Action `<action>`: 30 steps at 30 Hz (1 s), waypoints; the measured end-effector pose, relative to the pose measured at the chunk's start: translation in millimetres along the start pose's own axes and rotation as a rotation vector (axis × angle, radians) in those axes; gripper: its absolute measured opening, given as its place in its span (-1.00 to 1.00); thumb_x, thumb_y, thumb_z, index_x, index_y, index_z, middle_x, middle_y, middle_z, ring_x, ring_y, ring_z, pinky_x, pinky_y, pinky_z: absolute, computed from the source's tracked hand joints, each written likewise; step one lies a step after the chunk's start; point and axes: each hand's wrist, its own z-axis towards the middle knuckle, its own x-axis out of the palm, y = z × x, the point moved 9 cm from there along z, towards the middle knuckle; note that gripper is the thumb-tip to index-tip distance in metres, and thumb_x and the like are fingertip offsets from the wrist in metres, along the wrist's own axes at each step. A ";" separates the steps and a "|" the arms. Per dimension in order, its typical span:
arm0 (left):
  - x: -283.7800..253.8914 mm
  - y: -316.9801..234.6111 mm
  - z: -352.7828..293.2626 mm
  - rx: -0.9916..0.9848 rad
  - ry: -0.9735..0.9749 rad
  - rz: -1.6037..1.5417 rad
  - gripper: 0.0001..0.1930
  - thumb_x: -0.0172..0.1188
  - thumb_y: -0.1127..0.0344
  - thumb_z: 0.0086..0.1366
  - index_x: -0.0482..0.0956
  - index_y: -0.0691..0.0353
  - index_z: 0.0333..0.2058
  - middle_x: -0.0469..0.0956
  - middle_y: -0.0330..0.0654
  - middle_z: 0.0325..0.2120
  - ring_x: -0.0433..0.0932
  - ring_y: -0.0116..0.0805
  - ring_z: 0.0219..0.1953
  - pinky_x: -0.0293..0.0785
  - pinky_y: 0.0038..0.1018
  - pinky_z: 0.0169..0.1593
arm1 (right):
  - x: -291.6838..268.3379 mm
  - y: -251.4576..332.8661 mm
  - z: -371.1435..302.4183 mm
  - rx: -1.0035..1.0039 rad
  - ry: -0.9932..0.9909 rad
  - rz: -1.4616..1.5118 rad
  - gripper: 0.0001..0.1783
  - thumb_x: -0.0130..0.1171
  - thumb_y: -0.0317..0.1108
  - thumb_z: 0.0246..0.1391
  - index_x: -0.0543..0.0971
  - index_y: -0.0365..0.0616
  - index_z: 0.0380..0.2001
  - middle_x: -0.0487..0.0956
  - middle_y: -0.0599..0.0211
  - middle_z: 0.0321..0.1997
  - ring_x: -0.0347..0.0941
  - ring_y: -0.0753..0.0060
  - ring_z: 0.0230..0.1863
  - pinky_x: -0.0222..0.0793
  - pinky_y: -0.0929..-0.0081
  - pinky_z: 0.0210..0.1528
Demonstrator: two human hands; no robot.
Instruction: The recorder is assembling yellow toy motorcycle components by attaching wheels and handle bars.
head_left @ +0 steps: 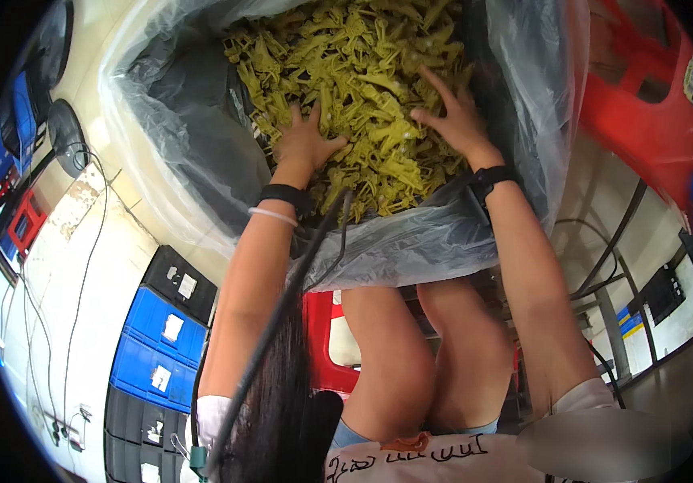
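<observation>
Disc (67,137), black and round, is noted at the far left, above a stack of crates (156,367) when viewed from the head. Black units and blue units are found in the stack, and white labels are borne on their faces. To the right of these, a clear plastic liner (141,105) is seen spread wide, with its crumpled edge turned outward. The left hand (308,146) is extended into the liner from below, palm down, with its fingers splayed and its tips rested on yellow-green pieces (362,97); whether anything is pinned beneath the palm cannot be told. A black band (283,196) is worn at the left wrist, with a pale band (272,215) worn just beside it on the forearm side. The pieces, small and irregular in shape, are heaped inside the liner, between the hands and beyond them. The right hand (461,129) is placed at the right side of the heap. Its thumb and forefinger are held well parted; the contact made by its remaining fingers cannot be told. A dark band (494,175) is worn at the right wrist. At the far right, a red plastic stool (644,129) is recorded beside the liner.
</observation>
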 end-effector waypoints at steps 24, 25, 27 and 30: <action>22.6 -14.9 -14.4 0.095 -0.137 -0.300 -0.16 0.12 -0.36 0.05 0.40 0.16 0.17 -0.09 -0.08 0.33 0.03 0.24 0.29 -0.09 0.14 0.30 | -2.3 2.6 -6.0 0.227 -0.083 -0.253 0.08 0.24 0.39 -0.22 0.07 0.37 0.36 0.13 0.22 0.42 -0.03 -0.26 0.38 0.00 -0.12 0.33; 23.2 -16.0 -11.8 0.136 -0.153 -0.353 -0.12 0.11 -0.35 0.03 0.38 0.23 0.17 -0.10 -0.09 0.34 0.02 0.33 0.27 -0.04 0.15 0.28 | 1.6 1.9 -9.3 0.252 -0.074 -0.279 0.07 0.23 0.39 -0.21 0.07 0.37 0.36 0.12 0.23 0.42 -0.04 -0.25 0.38 -0.04 -0.13 0.35; 33.3 -10.4 -14.1 0.150 -0.167 -0.451 -0.13 0.11 -0.31 0.03 0.39 0.32 0.14 -0.09 -0.09 0.34 0.08 0.28 0.26 -0.04 0.10 0.30 | 9.7 2.0 -14.5 0.299 0.049 -0.257 0.07 0.22 0.40 -0.20 0.03 0.44 0.36 -0.09 0.19 0.48 -0.21 -0.30 0.43 -0.03 -0.25 0.33; 37.6 -5.9 -32.6 0.157 -0.170 -0.531 -0.16 0.12 -0.29 0.04 0.41 0.30 0.12 -0.06 -0.10 0.33 0.13 0.18 0.26 -0.01 0.06 0.29 | 16.2 1.0 -17.9 0.313 0.103 -0.177 0.06 0.23 0.41 -0.23 0.10 0.41 0.35 -0.09 0.22 0.49 -0.23 -0.20 0.45 -0.10 -0.20 0.37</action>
